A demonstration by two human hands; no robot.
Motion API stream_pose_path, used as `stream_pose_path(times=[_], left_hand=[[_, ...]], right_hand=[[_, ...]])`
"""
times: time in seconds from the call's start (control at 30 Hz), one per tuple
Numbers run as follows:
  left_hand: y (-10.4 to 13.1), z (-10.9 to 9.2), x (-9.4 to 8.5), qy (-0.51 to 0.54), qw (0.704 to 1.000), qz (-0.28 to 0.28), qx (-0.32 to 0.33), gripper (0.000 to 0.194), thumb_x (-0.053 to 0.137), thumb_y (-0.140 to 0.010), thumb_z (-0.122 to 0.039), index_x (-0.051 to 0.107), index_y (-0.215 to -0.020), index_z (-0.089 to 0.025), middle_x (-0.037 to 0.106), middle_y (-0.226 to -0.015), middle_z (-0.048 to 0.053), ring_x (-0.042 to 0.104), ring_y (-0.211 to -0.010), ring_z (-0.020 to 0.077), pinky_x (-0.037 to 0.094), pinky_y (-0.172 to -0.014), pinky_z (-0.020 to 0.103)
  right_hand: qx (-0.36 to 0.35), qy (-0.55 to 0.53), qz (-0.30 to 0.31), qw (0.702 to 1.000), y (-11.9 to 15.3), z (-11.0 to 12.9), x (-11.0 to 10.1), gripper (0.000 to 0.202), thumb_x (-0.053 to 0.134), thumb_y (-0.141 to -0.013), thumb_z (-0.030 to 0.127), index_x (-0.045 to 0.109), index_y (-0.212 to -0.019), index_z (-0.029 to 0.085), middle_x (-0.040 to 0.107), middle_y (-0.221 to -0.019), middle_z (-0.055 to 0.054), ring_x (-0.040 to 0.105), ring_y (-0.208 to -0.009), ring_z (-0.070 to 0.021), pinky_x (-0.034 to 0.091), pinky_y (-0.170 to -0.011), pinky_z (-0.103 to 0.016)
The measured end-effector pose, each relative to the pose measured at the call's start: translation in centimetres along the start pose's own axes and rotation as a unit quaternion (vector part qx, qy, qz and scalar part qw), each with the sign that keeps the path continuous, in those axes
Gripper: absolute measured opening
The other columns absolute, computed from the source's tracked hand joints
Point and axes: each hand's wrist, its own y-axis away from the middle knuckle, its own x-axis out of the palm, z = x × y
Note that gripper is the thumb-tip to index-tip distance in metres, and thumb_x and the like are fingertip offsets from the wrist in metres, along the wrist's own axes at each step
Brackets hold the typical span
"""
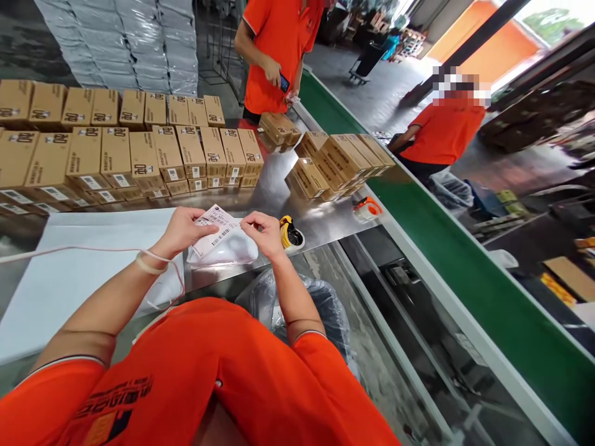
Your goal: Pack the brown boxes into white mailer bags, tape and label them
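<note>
My left hand [186,230] pinches the left edge of a printed label [216,230] with barcodes. At the label's upper right corner, the fingers of my right hand [263,233] are pressed together on its edge. Beneath the label, a white plastic-wrapped package [239,249] lies at the front edge of the metal table [320,224]. Just right of my right hand is a yellow and black tape dispenser [292,234]. A white sheet [102,266] lies under my left forearm, and a pale cable crosses that wrist.
Rows of brown boxes [153,155] line the back left; more boxes [339,162] are stacked beside a green conveyor [446,260]. An orange tape dispenser [368,209] is near the belt. A lined bin [320,310] stands below. Two people in orange shirts are beyond.
</note>
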Motion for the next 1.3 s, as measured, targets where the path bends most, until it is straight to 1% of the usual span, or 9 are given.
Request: stream_pose_path(times=[0.2, 0.3, 0.37, 0.43, 0.57, 0.73, 1.07, 1.2, 1.3], left_hand=[[-0.2, 1.5, 0.2, -0.02, 0.999, 0.029, 0.014, 0.064, 0.095, -0.065, -0.065, 0.086, -0.099, -0.011, 0.076, -0.085, 0.008, 0.068, -0.075, 0.0236, 0.055, -0.064, 0.031], [-0.5, 2.3, 0.5, -0.111, 0.984, -0.049, 0.127, 0.085, 0.098, -0.066, -0.07, 0.08, -0.128, -0.015, 0.079, -0.12, 0.015, 0.073, -0.116, 0.037, 0.061, -0.095, 0.045], [-0.7, 2.6, 0.7, -0.18, 0.951, -0.092, 0.234, 0.091, 0.097, -0.07, -0.071, 0.075, -0.14, -0.018, 0.072, -0.142, 0.02, 0.06, -0.144, 0.0428, 0.051, -0.118, 0.054], [-0.9, 2.6, 0.8, -0.217, 0.923, -0.051, 0.314, 0.072, 0.088, -0.085, -0.07, 0.077, -0.137, -0.021, 0.072, -0.145, 0.019, 0.052, -0.154, 0.0421, 0.039, -0.129, 0.058], [-1.2, 2.9, 1.5, -0.206, 0.916, 0.069, 0.337, 0.041, 0.067, -0.106, -0.061, 0.084, -0.109, -0.024, 0.084, -0.114, 0.011, 0.072, -0.128, 0.032, 0.039, -0.129, 0.054], [-1.6, 3.5, 2.0, -0.192, 0.919, 0.079, 0.336, 0.041, 0.061, -0.109, -0.054, 0.08, -0.089, -0.024, 0.082, -0.087, 0.006, 0.073, -0.083, 0.0214, 0.049, -0.117, 0.046], [-2.4, 4.5, 1.7, -0.229, 0.89, 0.15, 0.365, 0.04, 0.055, -0.11, -0.047, 0.08, -0.09, -0.023, 0.078, -0.096, 0.011, 0.069, -0.091, 0.022, 0.052, -0.088, 0.035], [-2.8, 5.2, 2.1, -0.164, 0.923, 0.131, 0.323, 0.038, 0.061, -0.105, -0.052, 0.072, -0.084, -0.021, 0.076, -0.101, 0.012, 0.068, -0.102, 0.0258, 0.053, -0.099, 0.041], [-3.6, 6.5, 2.5, -0.089, 0.965, 0.135, 0.206, 0.043, 0.072, -0.093, -0.061, 0.065, -0.08, -0.021, 0.069, -0.084, 0.006, 0.064, -0.084, 0.0222, 0.054, -0.085, 0.036]], right_hand=[[0.079, -0.084, 0.024, 0.993, 0.2, 0.4, 0.7, 0.031, 0.077, -0.081, 0.048, 0.065, -0.069, 0.022, 0.061, -0.071, 0.0, 0.054, -0.073, -0.0167, 0.045, -0.071, -0.031], [0.13, -0.16, 0.04, 0.978, 0.2, 0.1, 1.0, 0.035, 0.08, -0.075, 0.052, 0.063, -0.068, 0.022, 0.057, -0.067, 0.001, 0.051, -0.07, -0.0155, 0.045, -0.07, -0.03], [0.157, -0.195, 0.054, 0.967, 0.2, 0.0, 1.2, 0.035, 0.083, -0.072, 0.051, 0.065, -0.068, 0.021, 0.055, -0.065, 0.002, 0.048, -0.066, -0.014, 0.044, -0.068, -0.029], [0.175, -0.216, 0.073, 0.958, 0.3, 0.0, 1.4, 0.033, 0.085, -0.07, 0.048, 0.067, -0.069, 0.021, 0.055, -0.064, 0.003, 0.046, -0.063, -0.0125, 0.042, -0.066, -0.028], [0.197, -0.228, 0.106, 0.948, 0.5, 0.1, 1.7, 0.033, 0.087, -0.071, 0.047, 0.069, -0.07, 0.019, 0.057, -0.064, 0.004, 0.047, -0.061, -0.0112, 0.041, -0.065, -0.027], [0.229, -0.227, 0.102, 0.941, 0.9, -0.2, 2.2, 0.038, 0.09, -0.069, 0.051, 0.07, -0.071, 0.018, 0.059, -0.065, 0.003, 0.049, -0.061, -0.0111, 0.041, -0.062, -0.026], [0.288, -0.235, 0.062, 0.926, 1.2, -1.6, 2.9, 0.027, 0.077, -0.063, 0.043, 0.06, -0.064, 0.023, 0.052, -0.053, 0.007, 0.04, -0.051, -0.0087, 0.034, -0.052, -0.022], [0.321, -0.224, 0.036, 0.919, 2.3, -4.3, 3.3, 0.026, 0.076, -0.064, 0.042, 0.06, -0.063, 0.022, 0.053, -0.053, 0.006, 0.042, -0.051, -0.0088, 0.037, -0.052, -0.022], [0.367, -0.18, 0.017, 0.913, 4.4, -7.0, 4.3, 0.036, 0.079, -0.072, 0.048, 0.055, -0.062, 0.023, 0.05, -0.05, 0.006, 0.043, -0.05, -0.0104, 0.037, -0.049, -0.023]])
